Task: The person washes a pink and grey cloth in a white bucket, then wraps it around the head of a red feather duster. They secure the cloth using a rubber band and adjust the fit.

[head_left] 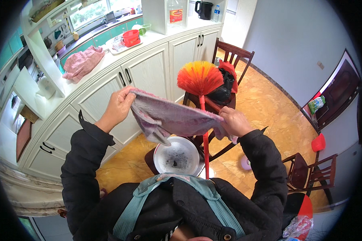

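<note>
A pinkish-grey towel [175,116] hangs stretched between my two hands, level with my chest. My left hand [120,106] pinches one upper corner, and my right hand [235,121] grips the opposite end. Below the towel stands a white basin [161,158] with dark bits and a black lump in its bottom; it appears to rest on a dark wooden seat. A long-handled duster [197,78] with red, orange and yellow bristles rises behind the towel. Its red pole passes behind the cloth, close to my right hand, and shows again beside the basin.
A wooden chair [240,60] ahead bears black and red bags. The white counter along the left holds a pink cloth [83,63], a red container [131,38] and a black kettle [204,10]. Another chair [309,172] and a red bucket [318,142] stand at right.
</note>
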`<state>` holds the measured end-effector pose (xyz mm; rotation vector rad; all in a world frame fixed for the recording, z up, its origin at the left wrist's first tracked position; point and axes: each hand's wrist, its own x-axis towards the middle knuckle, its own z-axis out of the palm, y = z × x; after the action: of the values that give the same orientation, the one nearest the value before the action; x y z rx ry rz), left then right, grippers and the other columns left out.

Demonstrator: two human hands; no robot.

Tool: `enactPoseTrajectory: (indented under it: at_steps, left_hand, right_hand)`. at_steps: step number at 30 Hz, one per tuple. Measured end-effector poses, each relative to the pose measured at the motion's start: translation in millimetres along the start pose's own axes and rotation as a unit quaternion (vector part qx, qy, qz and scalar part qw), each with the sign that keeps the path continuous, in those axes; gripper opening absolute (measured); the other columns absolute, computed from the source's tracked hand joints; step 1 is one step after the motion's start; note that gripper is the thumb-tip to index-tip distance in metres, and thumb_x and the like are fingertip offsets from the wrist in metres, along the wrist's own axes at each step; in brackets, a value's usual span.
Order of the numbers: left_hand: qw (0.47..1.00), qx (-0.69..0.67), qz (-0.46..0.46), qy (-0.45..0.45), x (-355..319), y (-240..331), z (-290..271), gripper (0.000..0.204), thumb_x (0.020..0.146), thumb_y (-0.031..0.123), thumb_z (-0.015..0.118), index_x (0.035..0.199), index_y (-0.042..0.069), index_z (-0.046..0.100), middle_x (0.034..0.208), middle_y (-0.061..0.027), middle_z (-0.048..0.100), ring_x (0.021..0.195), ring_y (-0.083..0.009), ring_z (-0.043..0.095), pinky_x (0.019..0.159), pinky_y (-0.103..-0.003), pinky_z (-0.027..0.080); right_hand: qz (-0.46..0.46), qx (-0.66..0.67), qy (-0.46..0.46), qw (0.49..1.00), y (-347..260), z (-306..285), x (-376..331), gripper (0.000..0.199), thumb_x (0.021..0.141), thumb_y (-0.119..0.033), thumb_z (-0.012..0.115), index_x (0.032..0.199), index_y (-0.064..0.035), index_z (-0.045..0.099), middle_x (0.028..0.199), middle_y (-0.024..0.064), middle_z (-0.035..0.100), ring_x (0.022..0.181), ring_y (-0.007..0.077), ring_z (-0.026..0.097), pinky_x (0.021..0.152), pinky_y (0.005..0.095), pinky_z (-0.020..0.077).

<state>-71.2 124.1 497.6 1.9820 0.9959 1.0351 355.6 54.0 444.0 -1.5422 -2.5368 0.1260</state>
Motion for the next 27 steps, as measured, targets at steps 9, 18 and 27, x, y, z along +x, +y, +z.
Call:
enactPoseTrajectory:
  at_steps: [9, 18, 27]
  left_hand:
    - [0.962, -0.233, -0.141, -0.014, 32.8, 17.7, -22.8, 0.024, 0.100, 0.013, 0.049, 0.110, -0.004, 0.062, 0.100, -0.0096, 0.069, 0.085, -0.0143, 0.065, 0.077, -0.028, 0.052]
    - [0.997, -0.080, -0.016, 0.003, 21.8, 22.0, -72.6, 0.022, 0.099, 0.018, 0.055, 0.106, 0.001, 0.066, 0.095, -0.0026, 0.064, 0.085, -0.0112, 0.059, 0.076, -0.026, 0.048]
    - [0.952, 0.256, 0.061, 0.156, -41.9, -68.9, -48.5, 0.033, 0.089, -0.007, 0.042, 0.108, 0.002, 0.068, 0.094, -0.0076, 0.064, 0.087, -0.0165, 0.060, 0.081, -0.030, 0.048]
  right_hand:
    - [0.097, 0.415, 0.053, 0.903, 14.9, -16.2, 15.0, 0.022, 0.096, -0.007, 0.052, 0.113, 0.0044, 0.059, 0.101, 0.0083, 0.062, 0.100, 0.0160, 0.057, 0.092, 0.0308, 0.0448]
    - [0.019, 0.397, 0.012, 0.917, -32.9, -82.2, 0.3, 0.033, 0.084, -0.015, 0.074, 0.111, -0.0011, 0.060, 0.094, 0.0057, 0.061, 0.092, 0.0132, 0.058, 0.081, 0.0340, 0.0515]
    - [-0.304, 0.060, -0.037, 0.950, -154.0, -0.2, -47.8, 0.056, 0.081, -0.005, 0.054, 0.135, 0.0078, 0.048, 0.089, 0.0101, 0.049, 0.078, 0.0213, 0.059, 0.057, 0.0301, 0.0519]
